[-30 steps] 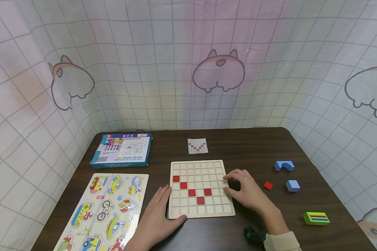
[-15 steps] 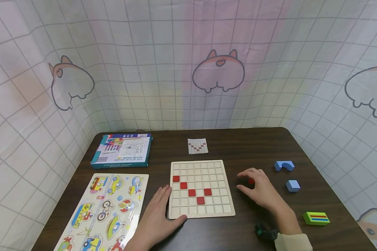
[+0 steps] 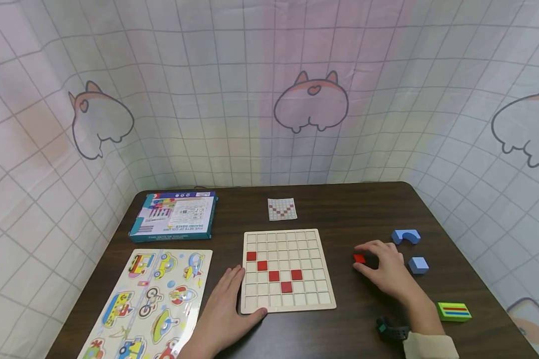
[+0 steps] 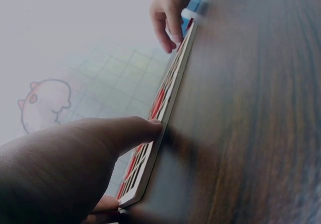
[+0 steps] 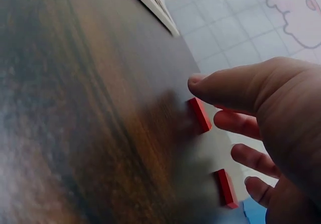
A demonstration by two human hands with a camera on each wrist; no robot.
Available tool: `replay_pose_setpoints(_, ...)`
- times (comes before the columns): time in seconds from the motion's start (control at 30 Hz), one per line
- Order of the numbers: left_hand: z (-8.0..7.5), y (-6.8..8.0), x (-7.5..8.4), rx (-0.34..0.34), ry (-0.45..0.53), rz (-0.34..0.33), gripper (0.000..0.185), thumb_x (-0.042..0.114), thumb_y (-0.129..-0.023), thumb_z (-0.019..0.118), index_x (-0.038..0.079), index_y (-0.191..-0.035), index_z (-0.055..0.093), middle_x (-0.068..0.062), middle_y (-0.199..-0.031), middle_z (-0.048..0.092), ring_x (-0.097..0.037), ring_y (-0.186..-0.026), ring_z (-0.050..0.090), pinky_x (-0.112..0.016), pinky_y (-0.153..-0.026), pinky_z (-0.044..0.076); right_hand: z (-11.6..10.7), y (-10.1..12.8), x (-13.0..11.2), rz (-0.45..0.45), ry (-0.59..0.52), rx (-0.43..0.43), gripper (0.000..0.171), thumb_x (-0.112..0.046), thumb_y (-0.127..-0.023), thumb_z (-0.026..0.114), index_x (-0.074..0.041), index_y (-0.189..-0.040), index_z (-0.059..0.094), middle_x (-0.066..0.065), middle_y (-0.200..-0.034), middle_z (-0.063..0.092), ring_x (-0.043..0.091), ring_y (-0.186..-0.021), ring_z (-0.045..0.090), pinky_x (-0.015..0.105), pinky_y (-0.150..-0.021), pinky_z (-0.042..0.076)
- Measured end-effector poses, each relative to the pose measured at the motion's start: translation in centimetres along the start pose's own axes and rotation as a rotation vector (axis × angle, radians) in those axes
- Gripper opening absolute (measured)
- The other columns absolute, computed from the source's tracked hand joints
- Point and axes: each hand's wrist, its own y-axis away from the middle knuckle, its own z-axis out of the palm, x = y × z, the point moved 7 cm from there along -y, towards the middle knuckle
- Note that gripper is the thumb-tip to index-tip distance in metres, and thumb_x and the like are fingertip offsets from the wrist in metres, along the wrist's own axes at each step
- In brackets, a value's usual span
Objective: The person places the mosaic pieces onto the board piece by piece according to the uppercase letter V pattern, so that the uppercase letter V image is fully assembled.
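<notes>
A pale wooden grid board [image 3: 314, 300] lies flat on the dark table, with several red square tiles [image 3: 274, 276] set in its cells in a slanting pattern. My left hand [image 3: 222, 311] rests along the board's left side, fingers extended and thumb on the near edge. To the right of the board, my right hand [image 3: 390, 269] hovers with thumb and fingers spread apart around a loose red tile [image 3: 359, 259]. Another red tile [image 5: 227, 189] lies beneath that hand in the right wrist view; the hand hides it in the head view.
A small printed grid card [image 3: 282, 209] lies beyond the board. On the left are a picture puzzle board [image 3: 193, 319] and a teal box [image 3: 172, 215]. A blue arch block [image 3: 406, 236], a blue cube [image 3: 418, 265] and a striped green block [image 3: 453, 311] stand at right.
My right hand has moved right, from the board's right edge to over the loose red tiles, uncovering one and covering another. The left hand has stayed in place.
</notes>
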Motion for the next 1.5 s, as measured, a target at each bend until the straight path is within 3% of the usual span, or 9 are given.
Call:
replay_pose_setpoints(0.27, 0.1, 0.0, 0.0, -0.001, 0.006, 0.003, 0.115, 0.074, -0.081, 0.086, 0.014, -0.170, 0.045, -0.007, -0.178, 0.043, -0.035, -0.170, 0.031, -0.064, -0.131, 0.040, 0.3, 0.2, 0.3, 0.015, 0.006, -0.026, 0.035, -0.024, -0.100, 0.086, -0.015, -0.133, 0.079, 0.011, -0.136, 0.073, 0.040, -0.126, 0.052, 0.056, -0.095, 0.032)
replay_pose_setpoints(0.5, 0.1, 0.1, 0.1, -0.003, 0.005, 0.004, 0.115, 0.074, -0.082, 0.086, 0.014, -0.170, 0.044, -0.007, -0.178, 0.043, -0.035, -0.171, 0.030, -0.062, -0.132, 0.039, 0.6, 0.4, 0.5, 0.039, 0.015, -0.037, 0.024, -0.023, -0.100, 0.085, -0.019, -0.124, 0.082, 0.006, -0.129, 0.074, 0.036, -0.124, 0.052, 0.052, -0.092, 0.029)
replay_pose_setpoints(0.83, 0.1, 0.2, 0.3, -0.017, 0.013, -0.007, 0.115, 0.074, -0.082, 0.086, 0.014, -0.171, 0.044, -0.008, -0.178, 0.043, -0.035, -0.171, 0.030, -0.063, -0.132, 0.039, 0.8, 0.6, 0.5, 0.052, 0.027, -0.032, 0.021, -0.026, -0.100, 0.085, -0.022, -0.121, 0.082, 0.003, -0.127, 0.075, 0.033, -0.123, 0.052, 0.055, -0.094, 0.030)
replay_pose_setpoints(1.5, -0.2, 0.1, 0.2, -0.001, 0.015, 0.000, 0.114, 0.074, -0.083, 0.086, 0.014, -0.171, 0.044, -0.007, -0.178, 0.042, -0.034, -0.171, 0.030, -0.062, -0.132, 0.039, 3.2, -0.8, -3.6, -0.055, 0.010, -0.066, 0.023, -0.025, -0.098, 0.088, -0.025, -0.120, 0.083, -0.006, -0.122, 0.076, 0.027, -0.122, 0.055, 0.051, -0.095, 0.034)
